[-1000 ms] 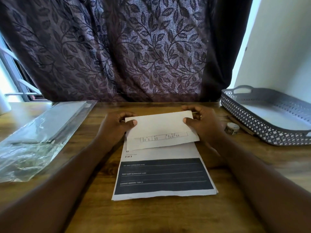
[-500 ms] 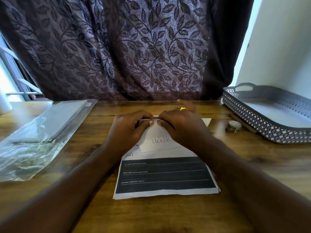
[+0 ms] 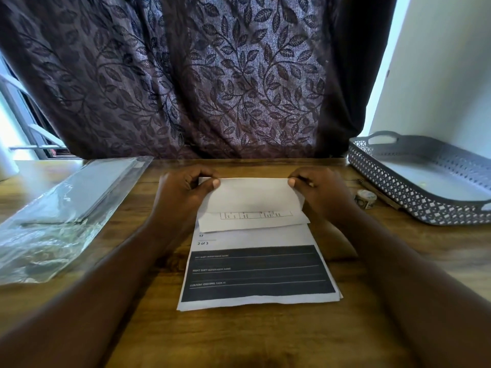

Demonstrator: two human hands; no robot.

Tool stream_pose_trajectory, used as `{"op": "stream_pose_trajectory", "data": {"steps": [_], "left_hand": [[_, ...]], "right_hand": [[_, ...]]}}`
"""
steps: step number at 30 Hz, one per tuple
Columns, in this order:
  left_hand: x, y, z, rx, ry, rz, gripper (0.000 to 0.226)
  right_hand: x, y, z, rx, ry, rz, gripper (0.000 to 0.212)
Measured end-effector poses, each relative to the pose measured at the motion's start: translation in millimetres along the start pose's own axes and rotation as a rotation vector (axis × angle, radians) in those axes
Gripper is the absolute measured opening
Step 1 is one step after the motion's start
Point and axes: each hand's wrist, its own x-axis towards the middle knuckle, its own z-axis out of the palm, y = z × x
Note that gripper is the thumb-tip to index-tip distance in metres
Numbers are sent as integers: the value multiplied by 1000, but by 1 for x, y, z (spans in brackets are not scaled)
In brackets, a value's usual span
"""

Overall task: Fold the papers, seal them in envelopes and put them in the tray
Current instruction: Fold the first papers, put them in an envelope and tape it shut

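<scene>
A folded white paper (image 3: pixel 249 203) lies on top of a stack of printed sheets (image 3: pixel 257 274) in the middle of the wooden table. My left hand (image 3: pixel 183 192) pinches the folded paper's far left corner with thumb on top. My right hand (image 3: pixel 321 189) pinches its far right corner the same way. The top sheet of the stack shows a dark form block and "2 of 3". A grey perforated tray (image 3: pixel 414 203) with handles stands at the right. Envelopes in a clear plastic sleeve (image 3: pixel 61 211) lie at the left.
A small roll of tape (image 3: pixel 366 198) and a thin stick-like object (image 3: pixel 380 193) lie between my right hand and the tray. A leaf-patterned curtain hangs behind the table's far edge. A white wall rises at the right.
My hands came together at the middle of the folded paper's far edge, then slid apart to its two corners. The paper now lies flatter on the stack.
</scene>
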Motion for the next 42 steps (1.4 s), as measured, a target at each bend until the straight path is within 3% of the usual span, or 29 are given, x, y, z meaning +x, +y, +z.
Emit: {"op": "stream_pose_trajectory", "data": {"steps": [3, 9, 14, 18, 22, 24, 27, 36, 42], "left_hand": [[0, 1, -1, 7, -4, -7, 29], [3, -11, -5, 11, 0, -92, 17], [4, -17, -4, 36, 41, -120, 19], [4, -14, -6, 186, 47, -59, 7], [6, -1, -6, 447, -141, 148, 50], [3, 14, 0, 501, -258, 217, 56], [-3, 29, 10, 539, -350, 318, 48], [7, 13, -1, 581, -410, 370, 23], [11, -11, -19, 503, -281, 239, 36]], "right_hand": [[-2, 4, -1, 134, -53, 85, 16], [-5, -3, -4, 413, -187, 184, 21], [-4, -4, -2, 492, -92, 246, 6], [-4, -9, -1, 452, 28, 165, 15], [-8, -36, 3, 334, 115, -54, 16], [-12, -54, 7, 280, 88, -171, 16], [-16, -71, 13, 219, -4, -289, 13], [-11, -40, 9, 236, 42, -247, 14], [-4, -32, 6, 301, 133, -194, 20]]}}
